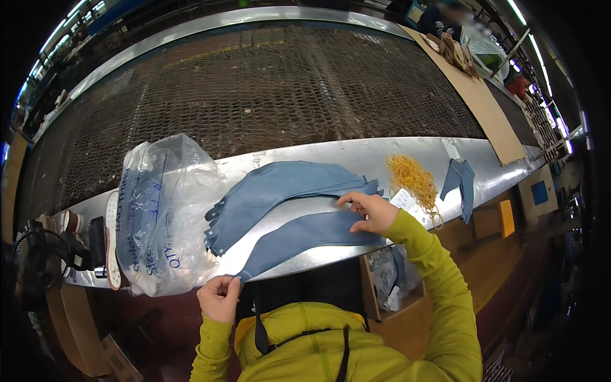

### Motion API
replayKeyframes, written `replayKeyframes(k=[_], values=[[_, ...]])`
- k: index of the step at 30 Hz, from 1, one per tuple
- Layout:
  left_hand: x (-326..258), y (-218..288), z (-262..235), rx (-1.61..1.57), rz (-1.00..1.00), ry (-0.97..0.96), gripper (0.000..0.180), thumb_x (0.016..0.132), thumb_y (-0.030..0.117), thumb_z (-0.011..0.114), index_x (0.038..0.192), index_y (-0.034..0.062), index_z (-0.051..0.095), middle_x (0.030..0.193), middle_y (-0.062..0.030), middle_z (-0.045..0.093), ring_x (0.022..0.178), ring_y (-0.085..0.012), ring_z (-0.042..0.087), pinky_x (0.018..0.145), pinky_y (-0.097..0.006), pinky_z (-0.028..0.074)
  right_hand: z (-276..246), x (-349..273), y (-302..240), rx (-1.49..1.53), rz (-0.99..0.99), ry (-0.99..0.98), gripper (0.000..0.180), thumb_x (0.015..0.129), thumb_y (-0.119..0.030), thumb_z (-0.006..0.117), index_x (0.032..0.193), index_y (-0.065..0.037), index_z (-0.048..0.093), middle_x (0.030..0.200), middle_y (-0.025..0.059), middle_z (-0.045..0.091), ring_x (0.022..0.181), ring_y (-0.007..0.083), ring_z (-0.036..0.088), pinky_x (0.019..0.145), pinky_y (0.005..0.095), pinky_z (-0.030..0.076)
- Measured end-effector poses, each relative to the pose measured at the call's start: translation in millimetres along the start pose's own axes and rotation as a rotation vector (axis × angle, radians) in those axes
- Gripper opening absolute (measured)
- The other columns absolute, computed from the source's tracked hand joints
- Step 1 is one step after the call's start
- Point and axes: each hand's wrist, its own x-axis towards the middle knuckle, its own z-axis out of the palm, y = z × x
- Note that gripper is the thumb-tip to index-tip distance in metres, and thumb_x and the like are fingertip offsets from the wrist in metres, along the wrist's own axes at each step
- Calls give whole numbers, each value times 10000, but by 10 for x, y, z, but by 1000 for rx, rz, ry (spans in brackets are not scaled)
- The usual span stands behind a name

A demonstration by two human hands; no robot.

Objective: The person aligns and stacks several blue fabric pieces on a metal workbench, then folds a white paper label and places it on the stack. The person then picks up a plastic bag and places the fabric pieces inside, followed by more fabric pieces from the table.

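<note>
A long curved blue fabric piece (305, 235) lies across the metal ledge (356, 156). My left hand (218, 297) pinches its near pointed end at the ledge's front edge. My right hand (371, 212) presses on its far end, fingers curled over the cloth. Just behind it lies a stack of similar blue curved pieces (280, 188), fanned out. A clear plastic bag (162, 210) with blue print sits to the left of the stack.
A heap of yellow rubber bands (414, 181) and a small white paper tag (402, 198) lie right of my right hand. More blue pieces (461, 181) hang further right. A wide metal mesh bed (254, 89) lies behind. A person sits at the far right.
</note>
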Motion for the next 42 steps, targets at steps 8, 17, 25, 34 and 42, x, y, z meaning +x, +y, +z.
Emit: replayKeyframes(k=[8, 17, 25, 34, 42], values=[[11, 98, 13, 251, 107, 0, 153, 781, 91, 686, 864, -29, 643, 654, -67, 593, 500, -110, 530, 499, -247, 430, 68, -494, 226, 115, 33, 199, 538, 740, -69, 737, 1215, -65, 483, 946, 81, 582, 828, 184, 573, 782, 318, 473], [32, 178, 86, 533, 702, -68, 248, 691, 21, 699, 926, 14, 622, 962, -146, 570, 905, -316, 549, 779, -377, 454, 357, -772, 143, -418, -83, 345, 630, 681, -43, 612, 1278, -20, 413, 991, 126, 566, 931, 302, 532, 816, 380, 444], [121, 153, 7, 541, 830, -134, 201, 671, -16, 666, 863, 25, 620, 910, -121, 579, 849, -306, 566, 724, -372, 471, 391, -741, 195, -324, -116, 384, 574, 683, -9, 588, 1237, 10, 443, 944, 155, 547, 901, 322, 521, 815, 407, 438], [261, 138, -61, 365, 604, 137, 202, 724, 56, 733, 896, 22, 633, 880, -109, 588, 698, -218, 587, 615, -298, 495, 413, -461, -437, -550, -337, 443, 429, 694, -67, 660, 1112, -40, 568, 984, 123, 553, 890, 287, 528, 754, 367, 420], [458, 50, 23, 412, 430, 313, 275, 722, 186, 749, 940, 66, 633, 843, -85, 570, 723, -258, 584, 627, -351, 465, 568, 642, -801, -508, -557, 423, 419, 697, -127, 713, 1095, -73, 592, 1038, 93, 564, 970, 278, 532, 827, 368, 422]])
